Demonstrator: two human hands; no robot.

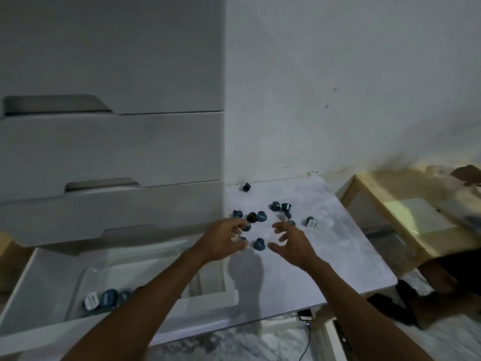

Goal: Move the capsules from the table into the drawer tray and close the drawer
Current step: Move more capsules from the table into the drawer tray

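Observation:
Several blue capsules (261, 216) lie scattered on the white table (325, 261), with one dark brown capsule (252, 217) among them and a black capsule (246, 187) apart near the wall. My left hand (223, 242) is over the left of the cluster, its fingers curled round a capsule whose white lid shows in the palm. My right hand (291, 242) hovers just right of it with fingers spread and bent, holding nothing. A blue capsule (259, 244) sits between the hands. The bottom drawer (33, 280) stands pulled out at lower left; its clear tray (87, 273) holds a few capsules (104, 299).
A white drawer unit (112, 152) with shut upper drawers stands left of the table against the wall. A wooden frame (385, 194) stands to the right. A dark bag (442, 285) lies lower right. A small device with a cable (305, 315) sits under the table's front edge.

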